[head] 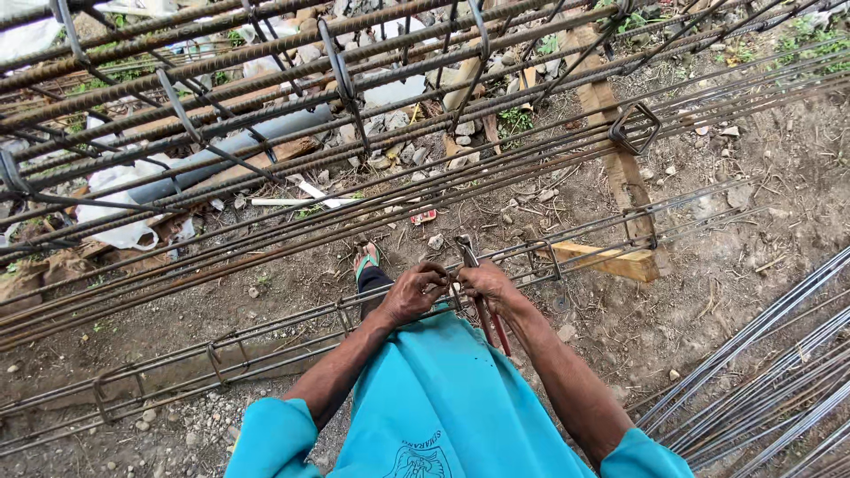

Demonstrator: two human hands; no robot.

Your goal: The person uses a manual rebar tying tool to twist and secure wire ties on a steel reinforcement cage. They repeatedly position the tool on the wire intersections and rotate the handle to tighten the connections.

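My left hand (414,290) grips a long steel rebar (266,329) of a low reinforcement cage, fingers curled where a stirrup crosses it. My right hand (487,281) holds red-handled pincers (478,292), their jaws pointing up at the same joint right beside my left fingers. The handles hang down below my right wrist. Any tie wire at the joint is too small to make out. Both forearms reach out from turquoise sleeves.
A taller rebar cage (266,106) with stirrups lies across the upper left. Loose bars (761,372) are stacked at the lower right. A wooden plank (611,261) supports the low cage. A grey pipe (221,150), rubble and white sacks lie beyond. My sandalled foot (367,258) stands on dirt.
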